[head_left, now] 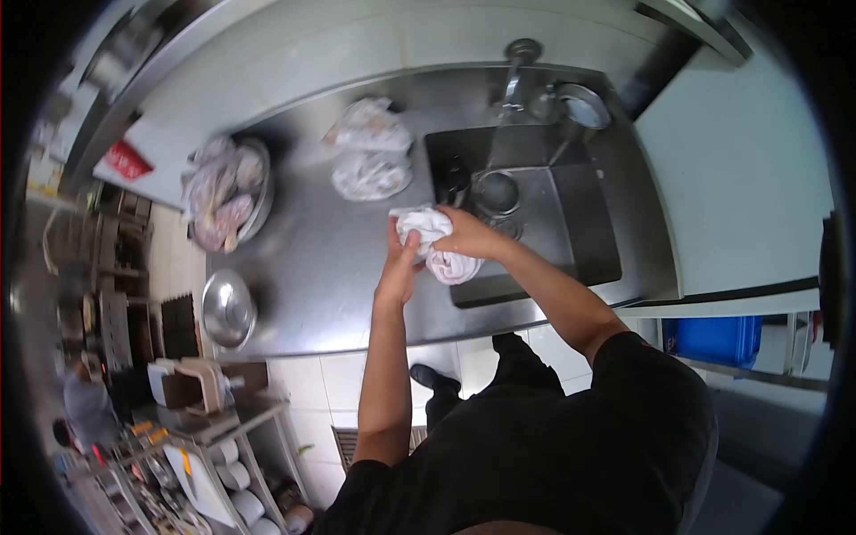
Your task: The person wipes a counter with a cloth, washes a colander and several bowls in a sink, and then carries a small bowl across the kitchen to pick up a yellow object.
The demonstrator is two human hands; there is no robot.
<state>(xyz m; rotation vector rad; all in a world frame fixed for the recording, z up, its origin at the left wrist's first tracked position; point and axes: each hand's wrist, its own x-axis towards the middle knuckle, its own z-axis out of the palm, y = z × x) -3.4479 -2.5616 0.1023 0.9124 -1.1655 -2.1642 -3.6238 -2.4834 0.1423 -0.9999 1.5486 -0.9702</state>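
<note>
A bunched white cloth (423, 225) is gripped between my two hands at the left edge of the sink (580, 214). My left hand (403, 260) holds it from the left, thumb pressed on top. Wrapped over its right side is my right hand (465, 235), its fingers partly hidden by the folds. A rolled, pinkish-white end of the cloth (455, 267) hangs below the right hand. Water runs from the faucet (512, 94) into the sink, where a round dark-grey object (497, 193) and a dark bottle-like item (456, 178) sit.
Two clear plastic bags (370, 176) with contents lie on the steel counter (312, 276) behind my hands. Leftward stand a metal bowl piled with bagged raw meat (223, 192) and a shiny steel bowl (228, 309). A metal pot (584, 109) is at the sink's back corner.
</note>
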